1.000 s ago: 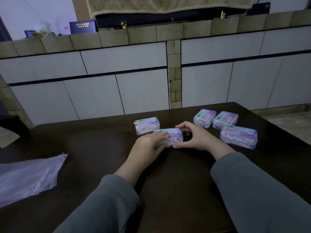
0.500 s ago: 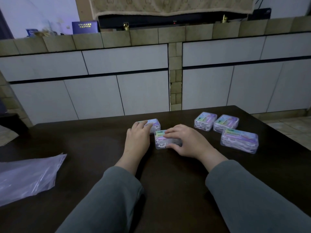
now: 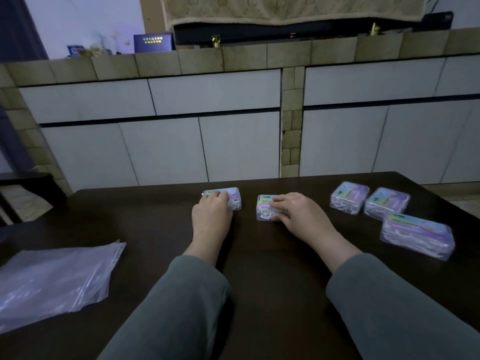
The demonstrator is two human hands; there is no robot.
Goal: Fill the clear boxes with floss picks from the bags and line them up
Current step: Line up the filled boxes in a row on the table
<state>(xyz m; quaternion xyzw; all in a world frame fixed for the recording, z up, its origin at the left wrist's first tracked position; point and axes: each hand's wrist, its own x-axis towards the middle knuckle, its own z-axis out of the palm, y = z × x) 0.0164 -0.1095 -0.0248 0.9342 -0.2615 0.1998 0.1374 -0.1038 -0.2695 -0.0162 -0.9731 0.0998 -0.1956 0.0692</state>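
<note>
Under my right grip (image 3: 291, 214), clamped on it, the middle box (image 3: 267, 207) lies left of three boxes (image 3: 349, 197), long axis crosswise; left grip (image 3: 211, 211) clamps another box (image 3: 233, 197).

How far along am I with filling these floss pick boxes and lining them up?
Filling looks done: all five clear boxes appear closed with picks inside, and the plastic bags lie flat. In hand: your left hand rests on the far-left box, your right hand on the middle box. Left: two boxes sit paired at right, but the nearest box is out of line.
</note>
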